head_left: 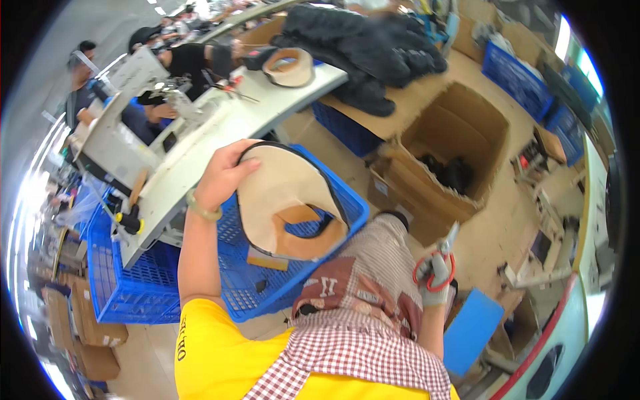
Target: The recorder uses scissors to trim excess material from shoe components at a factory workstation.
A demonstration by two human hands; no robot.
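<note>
My left hand (pixel 225 175), with a bracelet at the wrist, grips the upper left edge of a beige rounded fabric piece (pixel 277 190). The piece has black edging and a hole low on its right side. I hold it over a blue plastic crate (pixel 250 297), where a small yellowish piece (pixel 268 259) shows under it. At my right side, my right hand (pixel 435 280) wears a grey glove and is closed on red-handled scissors (pixel 445 257). Their blades point up and away from me.
A white worktable (pixel 250 107) with a sewing machine (pixel 180 100) stands at left, a similar beige piece (pixel 291 69) at its far end. Black fabric (pixel 360 50) is heaped beyond. An open cardboard box (pixel 427 200) holds dark material. People work behind the table.
</note>
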